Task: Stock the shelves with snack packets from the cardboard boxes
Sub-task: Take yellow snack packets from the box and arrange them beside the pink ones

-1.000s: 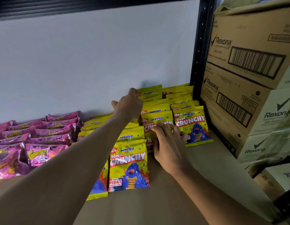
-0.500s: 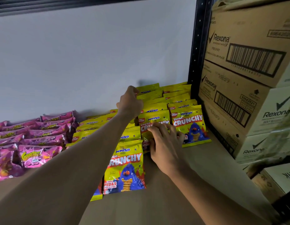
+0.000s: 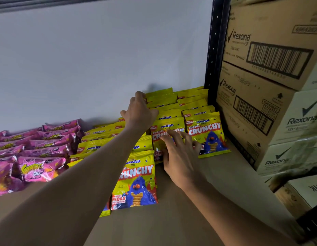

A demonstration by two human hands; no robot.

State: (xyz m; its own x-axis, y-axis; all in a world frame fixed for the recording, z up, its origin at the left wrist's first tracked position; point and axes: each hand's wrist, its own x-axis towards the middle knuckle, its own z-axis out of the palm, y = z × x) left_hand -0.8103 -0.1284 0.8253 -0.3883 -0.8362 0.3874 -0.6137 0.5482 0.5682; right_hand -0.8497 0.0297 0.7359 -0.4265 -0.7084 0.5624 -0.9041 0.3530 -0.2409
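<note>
Yellow Monster Crunchy snack packets lie in three overlapping rows on the brown shelf board (image 3: 216,183): a left row (image 3: 99,139), a middle row (image 3: 164,110) and a right row (image 3: 204,132). One packet (image 3: 136,181) lies at the front. My left hand (image 3: 139,112) reaches to the back of the middle row. Its bent fingers rest on the rear packets' top edges, with the thumb held out to the left. My right hand (image 3: 180,153) lies flat, fingers spread, on the middle row's front packet. No cardboard box of snacks is in view.
Pink Corntoz packets (image 3: 35,150) fill the shelf's left part. A white back wall (image 3: 101,59) closes the shelf. A black upright post (image 3: 214,50) stands at the right, with stacked Rexona cartons (image 3: 271,68) beyond it. Bare board runs along the front.
Both hands stay on the middle row of yellow packets. My left hand has crept slightly toward the back wall. The view has shifted a little.
</note>
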